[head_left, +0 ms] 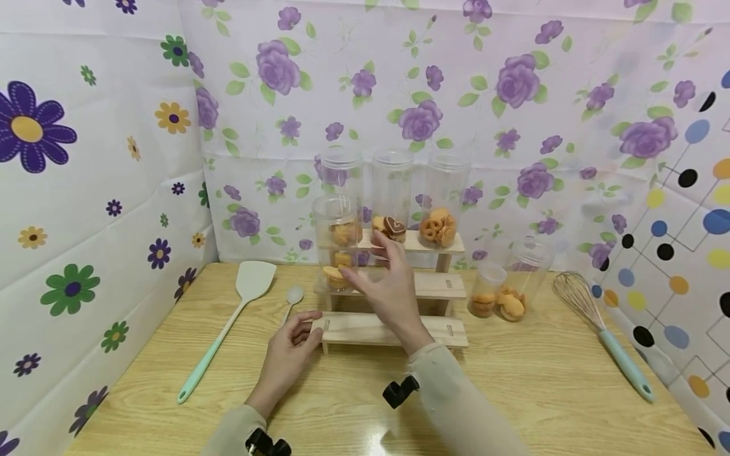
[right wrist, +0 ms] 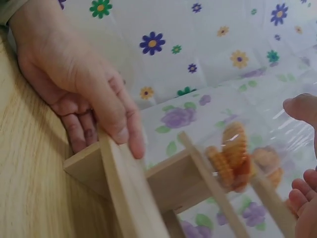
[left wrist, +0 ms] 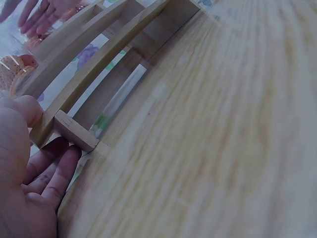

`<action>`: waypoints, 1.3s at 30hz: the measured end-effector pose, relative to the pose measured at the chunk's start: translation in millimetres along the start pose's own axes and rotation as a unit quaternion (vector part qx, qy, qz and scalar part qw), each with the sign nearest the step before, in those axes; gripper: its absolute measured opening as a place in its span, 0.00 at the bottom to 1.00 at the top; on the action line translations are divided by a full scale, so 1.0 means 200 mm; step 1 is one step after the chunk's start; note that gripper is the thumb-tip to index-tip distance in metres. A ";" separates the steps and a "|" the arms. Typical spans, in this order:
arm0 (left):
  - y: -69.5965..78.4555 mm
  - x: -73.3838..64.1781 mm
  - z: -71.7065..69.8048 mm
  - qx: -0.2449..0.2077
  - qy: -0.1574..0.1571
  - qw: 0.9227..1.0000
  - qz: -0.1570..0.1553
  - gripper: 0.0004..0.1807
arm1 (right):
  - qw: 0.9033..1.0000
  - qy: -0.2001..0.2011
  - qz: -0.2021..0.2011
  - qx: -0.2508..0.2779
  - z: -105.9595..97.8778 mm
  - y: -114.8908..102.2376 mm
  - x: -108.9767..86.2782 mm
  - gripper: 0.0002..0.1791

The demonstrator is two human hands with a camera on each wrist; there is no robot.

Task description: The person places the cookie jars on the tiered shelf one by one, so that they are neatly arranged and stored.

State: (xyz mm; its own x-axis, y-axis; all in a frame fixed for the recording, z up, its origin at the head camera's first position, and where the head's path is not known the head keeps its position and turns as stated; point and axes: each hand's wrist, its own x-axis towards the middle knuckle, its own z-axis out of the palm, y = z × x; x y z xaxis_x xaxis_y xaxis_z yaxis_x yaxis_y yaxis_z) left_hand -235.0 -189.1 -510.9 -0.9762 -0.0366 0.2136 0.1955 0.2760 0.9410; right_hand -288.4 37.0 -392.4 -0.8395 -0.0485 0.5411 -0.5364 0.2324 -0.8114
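The left hand (head_left: 293, 345) pinches the wooden shelf (head_left: 356, 329) down low, which should hold it steady, while the right hand (head_left: 390, 288), fingers loose, is by the cookie jar (head_left: 335, 244) on the middle step (head_left: 436, 285), touching or not I can't tell, so gentle seems best

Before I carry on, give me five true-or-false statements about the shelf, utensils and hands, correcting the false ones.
1. The left hand grips the left end of the pale wooden shelf's lowest tier. True.
2. Only two clear cylindrical jars stand on the top tier. False: three do.
3. The white spatula with a mint-green handle lies left of the shelf. True.
4. The wire whisk with a mint-green handle lies left of the spatula. False: it lies right of the shelf.
5. Both hands are bare. True.
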 end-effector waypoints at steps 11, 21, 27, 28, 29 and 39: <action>0.02 -0.01 0.01 -0.008 0.007 1.000 0.017 0.18 | 0.992 0.040 -0.117 -0.024 -0.35 -0.09 0.00 0.52; 0.02 -0.01 0.01 -0.008 0.008 1.000 0.024 0.18 | 0.987 0.095 -0.130 -0.031 -0.83 -0.05 0.01 0.53; 0.01 0.00 0.00 -0.003 0.007 1.000 0.009 0.18 | 0.985 0.114 -0.126 -0.026 -1.06 0.01 -0.01 0.57; 0.00 0.00 0.00 -0.002 0.007 1.000 0.005 0.17 | 0.985 0.118 -0.123 -0.028 -1.09 0.02 -0.01 0.57; 0.00 0.00 0.00 -0.001 0.006 1.000 0.003 0.17 | 0.985 0.124 -0.119 -0.032 -1.12 0.03 -0.02 0.57; -0.01 0.01 0.00 -0.004 0.000 1.000 0.005 0.19 | 0.984 0.164 -0.038 -0.049 -1.31 0.18 -0.06 0.57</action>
State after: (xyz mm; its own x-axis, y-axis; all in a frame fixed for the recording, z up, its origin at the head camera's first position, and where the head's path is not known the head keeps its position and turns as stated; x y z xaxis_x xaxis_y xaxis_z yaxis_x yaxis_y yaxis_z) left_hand -236.4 -190.0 -512.1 -0.9743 -0.0331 0.2228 0.2061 0.2685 0.9410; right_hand -275.4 300.0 -369.9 -0.7152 0.2436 0.6551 -0.5727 0.3331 -0.7491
